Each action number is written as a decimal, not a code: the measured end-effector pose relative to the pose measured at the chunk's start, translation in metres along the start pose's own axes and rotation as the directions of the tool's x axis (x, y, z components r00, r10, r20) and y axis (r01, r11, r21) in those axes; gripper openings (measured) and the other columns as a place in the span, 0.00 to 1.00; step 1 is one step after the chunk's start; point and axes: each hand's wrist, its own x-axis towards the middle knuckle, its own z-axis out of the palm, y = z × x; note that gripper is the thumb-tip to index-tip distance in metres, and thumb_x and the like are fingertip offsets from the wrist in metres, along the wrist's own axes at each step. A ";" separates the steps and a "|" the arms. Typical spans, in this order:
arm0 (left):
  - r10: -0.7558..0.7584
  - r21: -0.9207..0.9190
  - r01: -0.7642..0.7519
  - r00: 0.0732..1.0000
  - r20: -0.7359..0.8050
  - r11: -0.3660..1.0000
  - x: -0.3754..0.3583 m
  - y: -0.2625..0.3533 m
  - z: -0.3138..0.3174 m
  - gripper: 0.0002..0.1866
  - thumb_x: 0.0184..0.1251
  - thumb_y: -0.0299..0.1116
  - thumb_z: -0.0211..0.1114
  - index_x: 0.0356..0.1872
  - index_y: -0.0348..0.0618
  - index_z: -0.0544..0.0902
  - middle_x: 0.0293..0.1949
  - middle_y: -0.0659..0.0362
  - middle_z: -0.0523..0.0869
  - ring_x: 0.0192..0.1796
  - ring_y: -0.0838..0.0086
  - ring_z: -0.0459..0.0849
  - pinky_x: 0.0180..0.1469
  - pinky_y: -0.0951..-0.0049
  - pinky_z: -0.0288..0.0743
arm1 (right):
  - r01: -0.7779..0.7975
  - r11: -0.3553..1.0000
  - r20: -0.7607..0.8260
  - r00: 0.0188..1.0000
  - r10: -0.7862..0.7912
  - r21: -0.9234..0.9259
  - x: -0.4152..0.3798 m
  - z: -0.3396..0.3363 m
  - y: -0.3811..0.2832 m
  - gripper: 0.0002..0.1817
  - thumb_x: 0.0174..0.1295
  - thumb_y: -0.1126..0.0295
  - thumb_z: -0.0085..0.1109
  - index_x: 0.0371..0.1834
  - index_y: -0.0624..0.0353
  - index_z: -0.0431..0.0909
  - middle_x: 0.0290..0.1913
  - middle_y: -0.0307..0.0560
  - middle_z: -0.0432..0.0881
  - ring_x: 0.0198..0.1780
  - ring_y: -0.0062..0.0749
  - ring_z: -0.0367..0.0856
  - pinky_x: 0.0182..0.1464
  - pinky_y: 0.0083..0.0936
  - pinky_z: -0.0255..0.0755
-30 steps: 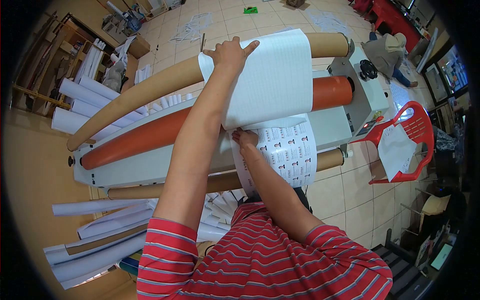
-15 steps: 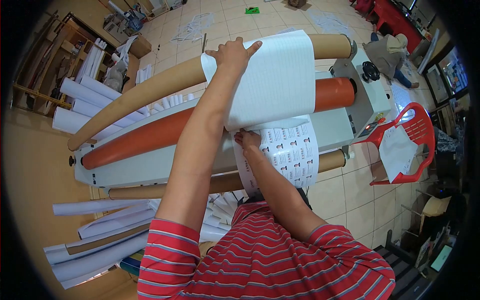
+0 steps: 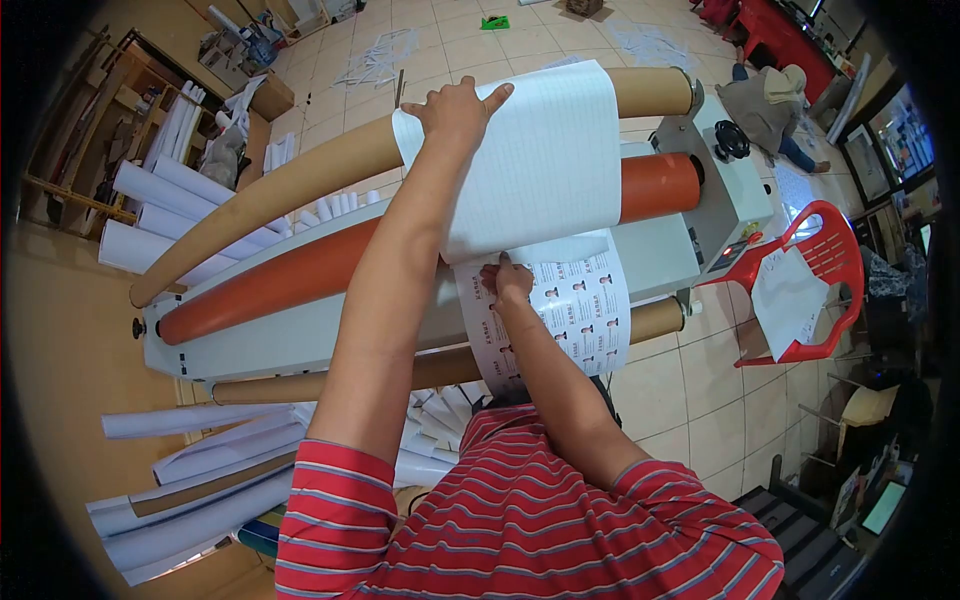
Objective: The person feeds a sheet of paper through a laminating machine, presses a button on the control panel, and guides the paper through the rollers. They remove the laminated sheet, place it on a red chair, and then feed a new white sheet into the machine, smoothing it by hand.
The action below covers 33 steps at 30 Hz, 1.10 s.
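My left hand (image 3: pixel 456 118) lies with fingers spread on the upper left corner of a white gridded sheet (image 3: pixel 540 160), where it drapes over a cardboard tube (image 3: pixel 290 190). The sheet hangs across the orange roller (image 3: pixel 660 188) of a grey laminating machine (image 3: pixel 655 250). Below its curled lower edge, a glossy sheet printed with repeated small portraits and text (image 3: pixel 590 315) bends down towards me. My right hand (image 3: pixel 512 283) is closed over this printed sheet, fingers curled and thumb at the white sheet's lower edge. What its fingertips pinch, if anything, is hidden.
A lower cardboard tube (image 3: pixel 440 368) runs along the machine's near side. Rolls of white material (image 3: pixel 200 520) lie at left. A red plastic chair (image 3: pixel 845 265) with a paper on it stands at right. Beyond the machine, a person (image 3: pixel 765 105) is low on the tiled floor.
My right hand has shifted slightly right along the white sheet's lower edge, and its thumb now shows raised. My left hand stays on the sheet. The whole view has shifted a little.
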 end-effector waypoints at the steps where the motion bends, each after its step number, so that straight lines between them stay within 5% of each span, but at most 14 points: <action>1: 0.015 -0.004 -0.015 1.000 -0.011 1.000 0.000 -0.001 0.000 0.43 0.64 0.74 0.43 0.55 0.43 0.80 0.46 0.45 0.86 0.58 0.51 0.80 0.66 0.23 0.45 | -0.006 0.998 0.035 0.999 0.008 -0.062 0.002 -0.004 -0.001 0.17 0.71 0.63 0.53 0.40 0.72 0.72 0.33 0.57 0.84 0.28 0.38 0.85 0.29 0.29 0.81; 14: 0.004 0.006 -0.003 1.000 -0.025 1.000 0.000 -0.001 0.001 0.42 0.63 0.75 0.44 0.56 0.45 0.81 0.44 0.47 0.87 0.56 0.53 0.83 0.67 0.25 0.46 | 0.009 0.995 0.075 0.997 -0.002 -0.095 -0.004 -0.007 0.001 0.18 0.71 0.66 0.55 0.41 0.77 0.72 0.37 0.61 0.84 0.34 0.42 0.87 0.37 0.32 0.86; 24: 0.025 0.010 -0.025 0.999 -0.032 1.000 -0.002 -0.002 0.001 0.44 0.64 0.75 0.43 0.53 0.39 0.81 0.44 0.42 0.86 0.55 0.48 0.82 0.65 0.21 0.45 | 0.101 0.975 0.043 0.995 -0.094 -0.198 -0.002 -0.021 -0.014 0.15 0.68 0.67 0.60 0.40 0.73 0.77 0.33 0.54 0.84 0.31 0.39 0.86 0.31 0.28 0.82; 33: 0.039 -0.031 -0.039 0.999 -0.008 0.999 0.000 -0.002 0.000 0.46 0.63 0.75 0.43 0.55 0.38 0.79 0.45 0.41 0.85 0.56 0.46 0.81 0.65 0.20 0.43 | 0.082 0.995 0.066 0.995 -0.078 -0.061 0.011 -0.028 -0.009 0.15 0.67 0.70 0.60 0.43 0.76 0.74 0.38 0.59 0.83 0.35 0.44 0.86 0.35 0.33 0.85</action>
